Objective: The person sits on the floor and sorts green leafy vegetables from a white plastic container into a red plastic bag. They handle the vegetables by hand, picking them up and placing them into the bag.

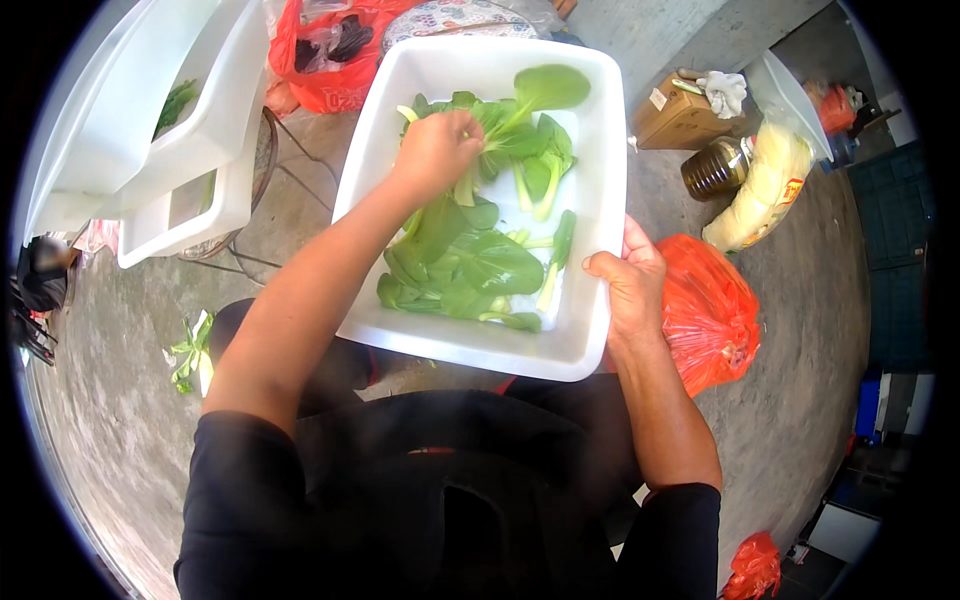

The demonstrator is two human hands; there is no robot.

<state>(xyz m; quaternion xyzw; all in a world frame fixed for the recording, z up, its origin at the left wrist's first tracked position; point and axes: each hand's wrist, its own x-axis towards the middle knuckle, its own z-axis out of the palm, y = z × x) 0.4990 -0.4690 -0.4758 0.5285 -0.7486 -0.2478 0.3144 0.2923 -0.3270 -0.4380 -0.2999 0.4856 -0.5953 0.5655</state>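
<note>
A white plastic tub is in front of me above my knees, tilted slightly. Loose leaves and small heads of bok choy lie across its bottom. My right hand grips the tub's right wall, thumb inside and fingers outside. Over the far half of the tub, my left hand has its fingers pinched together on the stem of a large bok choy leaf. That leaf points up and to the right; the fingertips partly hide its stem end. More greens lie beneath my left hand.
Stacked white tubs with some greens stand at left. Trimmed leaves lie on the concrete floor. Red plastic bags, a cardboard box, an oil jug and a yellowish packet surround me. A person sits far left.
</note>
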